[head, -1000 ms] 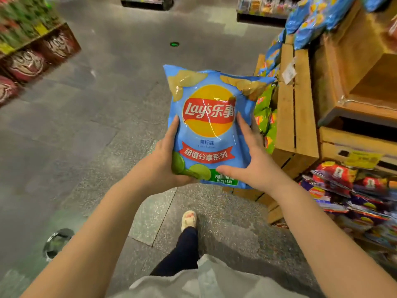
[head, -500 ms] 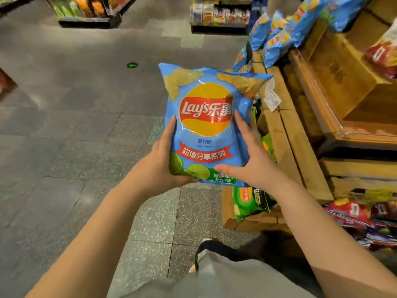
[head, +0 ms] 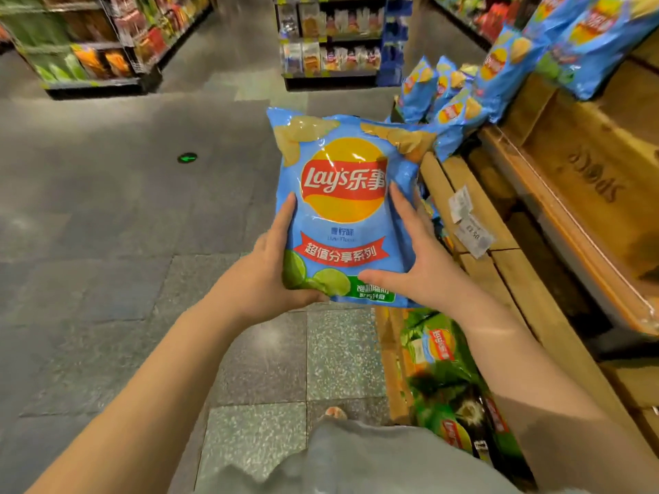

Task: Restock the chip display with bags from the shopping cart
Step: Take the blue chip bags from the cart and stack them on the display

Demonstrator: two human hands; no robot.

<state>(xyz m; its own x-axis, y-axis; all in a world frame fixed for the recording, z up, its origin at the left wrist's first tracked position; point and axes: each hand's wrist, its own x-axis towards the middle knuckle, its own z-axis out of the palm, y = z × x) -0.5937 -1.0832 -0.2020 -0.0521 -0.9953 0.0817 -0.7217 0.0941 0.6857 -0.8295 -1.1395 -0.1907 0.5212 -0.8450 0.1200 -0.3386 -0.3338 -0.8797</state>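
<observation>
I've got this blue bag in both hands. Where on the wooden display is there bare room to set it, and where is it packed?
Bare wood shows on the sloped wooden tray, right of the held blue bag and below the row of blue bags at the tray's far end. The lower shelf, with green bags, is crowded. Left hand and right hand grip the bag.

Bare forearms without sleeves, a light grey garment [head: 356,458] at the waist, and a pale shoe [head: 333,412].

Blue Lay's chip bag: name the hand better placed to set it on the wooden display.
Right hand, probably: it grips the blue Lay's chip bag on the side nearest the wooden display.
</observation>
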